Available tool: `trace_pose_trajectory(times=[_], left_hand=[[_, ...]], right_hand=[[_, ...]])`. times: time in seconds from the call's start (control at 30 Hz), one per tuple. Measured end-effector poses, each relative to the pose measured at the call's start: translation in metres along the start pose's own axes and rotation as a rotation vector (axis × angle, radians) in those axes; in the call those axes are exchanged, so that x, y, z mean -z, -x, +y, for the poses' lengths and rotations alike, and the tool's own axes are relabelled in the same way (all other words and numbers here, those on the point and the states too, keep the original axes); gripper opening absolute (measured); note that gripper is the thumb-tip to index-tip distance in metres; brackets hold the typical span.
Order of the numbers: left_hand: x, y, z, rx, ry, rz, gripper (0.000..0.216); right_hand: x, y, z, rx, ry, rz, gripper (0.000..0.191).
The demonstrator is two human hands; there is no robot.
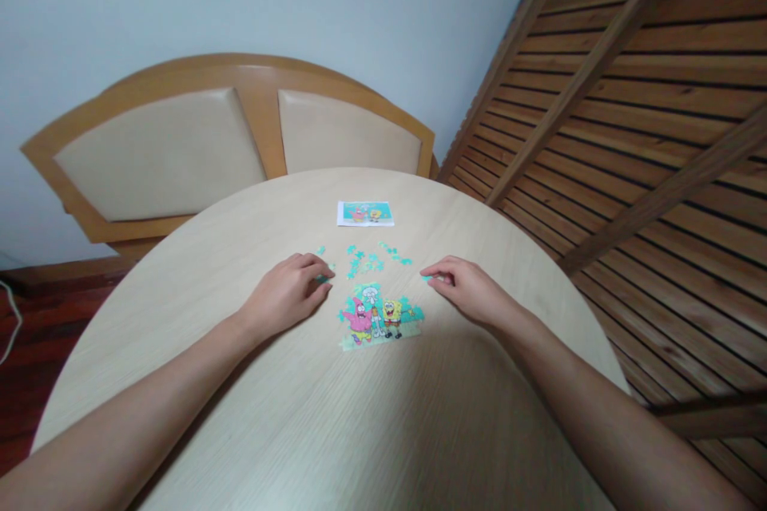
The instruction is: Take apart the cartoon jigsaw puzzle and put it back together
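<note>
A partly joined jigsaw puzzle [376, 318] with cartoon figures lies flat on the table between my hands. My right hand [464, 285], at its upper right, pinches a small teal puzzle piece [426, 278] between thumb and fingertips. On the other side, my left hand [293, 291] rests on the table with fingers bent and a gap between thumb and fingers. Teal shows in that gap, apparently a loose piece partly hidden by the fingers. Several loose teal puzzle pieces [355, 262] are scattered beyond the joined part, and a short row [395, 254] of them lies to the right.
A picture card [365, 213] with similar cartoon figures lies beyond the loose pieces. The round pale wood table [383, 431] has its far edge close to a padded wooden backrest [257, 128]. A slatted wooden panel [617, 120] slants along the right.
</note>
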State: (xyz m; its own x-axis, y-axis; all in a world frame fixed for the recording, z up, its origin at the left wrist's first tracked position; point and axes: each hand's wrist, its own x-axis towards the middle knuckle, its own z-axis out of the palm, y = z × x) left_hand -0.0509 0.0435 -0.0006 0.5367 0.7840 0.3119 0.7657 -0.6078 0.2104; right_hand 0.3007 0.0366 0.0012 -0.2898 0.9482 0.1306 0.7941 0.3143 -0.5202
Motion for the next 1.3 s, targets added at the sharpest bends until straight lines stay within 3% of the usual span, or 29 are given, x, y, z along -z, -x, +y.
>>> trace_pose_trajectory(times=[0.5,0.67,0.97,1.3], left_hand=[[0.009,-0.001,-0.014,0.318,-0.059,0.016,0.035],[0.007,-0.001,-0.014,0.312,-0.052,-0.005,0.033],[-0.003,-0.001,-0.008,0.167,0.014,0.046,0.029],[-0.018,-0.014,-0.005,0.153,0.03,0.081,0.022]], right_hand=[[0.002,0.001,0.005,-0.019,0.003,0.024,0.023],[0.003,0.0,0.002,-0.061,0.01,0.002,0.022],[0.003,0.001,-0.001,-0.063,0.05,0.001,0.018],[-0.002,0.002,-0.007,-0.051,-0.003,-0.025,0.021]])
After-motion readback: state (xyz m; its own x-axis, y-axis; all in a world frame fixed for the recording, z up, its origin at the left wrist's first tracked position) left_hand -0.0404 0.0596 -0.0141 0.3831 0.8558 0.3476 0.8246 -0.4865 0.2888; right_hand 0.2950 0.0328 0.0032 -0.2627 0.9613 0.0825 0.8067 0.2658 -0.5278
